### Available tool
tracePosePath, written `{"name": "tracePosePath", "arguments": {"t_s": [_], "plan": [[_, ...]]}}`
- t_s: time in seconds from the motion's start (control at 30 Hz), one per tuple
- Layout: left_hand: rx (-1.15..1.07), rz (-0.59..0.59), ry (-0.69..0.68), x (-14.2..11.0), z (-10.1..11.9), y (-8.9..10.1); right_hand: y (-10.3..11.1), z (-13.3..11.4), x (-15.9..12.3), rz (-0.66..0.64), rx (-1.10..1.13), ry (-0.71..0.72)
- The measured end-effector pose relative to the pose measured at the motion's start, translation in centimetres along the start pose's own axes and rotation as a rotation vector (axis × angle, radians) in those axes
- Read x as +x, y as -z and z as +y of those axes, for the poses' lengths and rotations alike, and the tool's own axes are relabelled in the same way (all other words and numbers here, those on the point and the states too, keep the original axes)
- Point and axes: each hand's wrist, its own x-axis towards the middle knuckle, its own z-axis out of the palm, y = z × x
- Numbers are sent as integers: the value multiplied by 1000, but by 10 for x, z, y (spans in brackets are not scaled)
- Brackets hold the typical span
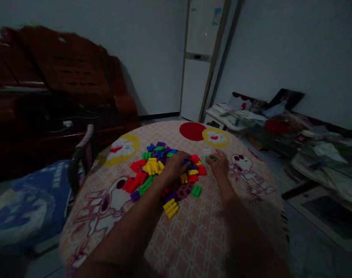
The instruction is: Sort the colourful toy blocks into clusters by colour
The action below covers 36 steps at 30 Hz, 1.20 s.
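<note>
A heap of plastic toy building blocks in several colours lies near the middle of the round table (204,227). My left hand (176,166) is over the heap, its fingers curled about a blue block (186,161); most of that block is hidden. To the right of the heap, my right hand (219,164) pinches a green block (211,158) just above the cloth. Near its fingertips is a small whitish thing (206,151), too dim to name. Yellow blocks (153,166) and red blocks (133,183) lie left of my left hand. A yellow block (170,208) and a green block (196,190) lie nearer to me.
A chair (84,154) stands against the table's left side, close to a blue cloth-covered seat (33,204). A dark wooden sofa (77,81) is behind it. To the right, a cluttered low table (251,119) holds papers and bags. A white cabinet (197,77) stands in the corner.
</note>
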Motion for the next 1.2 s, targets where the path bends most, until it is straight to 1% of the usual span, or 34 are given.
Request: {"name": "tracePosePath", "arguments": {"t_s": [0.17, 0.23, 0.27, 0.33, 0.4, 0.47, 0.5, 0.57, 0.83, 1.07, 1.13, 1.2], "plan": [[9, -1, -1, -3, -4, 1, 7, 7, 6, 88, 1, 31], [13, 1, 5, -3, -3, 2, 11, 16, 11, 125, -43, 2], [14, 1, 11, -3, -2, 3, 13, 21, 13, 124, -81, -27], [16, -2, 21, -3, -1, 4, 15, 31, 15, 61, -170, -99], [19, -9, 30, -2, 0, 5, 15, 39, 15, -43, -246, -152], [19, -16, 32, -2, 1, 5, 13, 43, 13, -125, -271, -150], [19, -18, 32, -2, 2, 6, 12, 43, 13, -144, -263, -134], [18, -23, 29, -2, 2, 6, 10, 42, 13, -143, -217, -99], [22, -23, 26, -3, 0, 3, 14, 26, 17, -42, -30, -80], [17, -25, 55, -2, -2, 2, 16, 19, 14, 0, 12, 38], [38, -4, 80, -1, -5, 6, 16, 20, 14, 0, 17, 43], [82, 28, 137, -1, -12, 14, 16, 20, 14, 4, 21, 39]]}}
